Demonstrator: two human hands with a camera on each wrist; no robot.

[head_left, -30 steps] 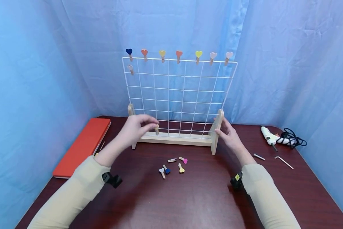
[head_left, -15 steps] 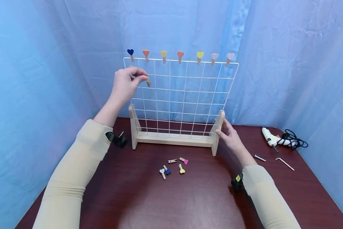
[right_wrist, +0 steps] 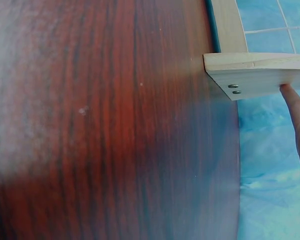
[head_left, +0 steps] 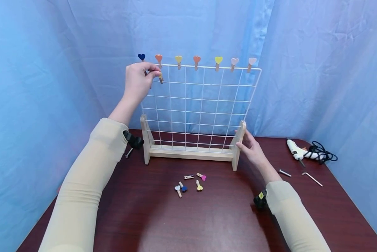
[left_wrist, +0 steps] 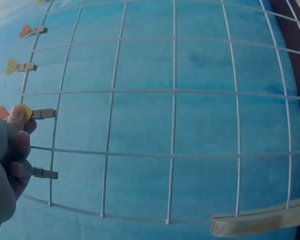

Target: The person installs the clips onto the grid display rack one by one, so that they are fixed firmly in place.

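Observation:
My left hand (head_left: 139, 79) pinches a small wooden clothespin with a yellow heart (left_wrist: 26, 113) by its heart end. The clothespin's free end overlaps the second wire from the top of the white wire grid (head_left: 193, 83), near its upper left corner. Behind the fingers, a second clothespin (left_wrist: 46, 173) on the grid is partly hidden. My right hand (head_left: 254, 150) grips the right side panel of the wooden stand (head_left: 191, 154), with the thumb at its front edge and fingertips showing behind. Heart clothespins, among them an orange one (head_left: 197, 60), line the grid's top wire.
Several loose clothespins lie before the stand, including a pink-heart one (head_left: 202, 176) and a yellow-heart one (head_left: 199, 186). Right of the stand are a bolt (head_left: 284, 173), a hex key (head_left: 312, 179) and a glue gun (head_left: 297, 149). Another bolt (head_left: 129, 153) lies by the left wrist.
My left hand has risen from the grid's lower left to its upper left, carrying the yellow-heart clothespin. The right hand keeps its grip on the stand.

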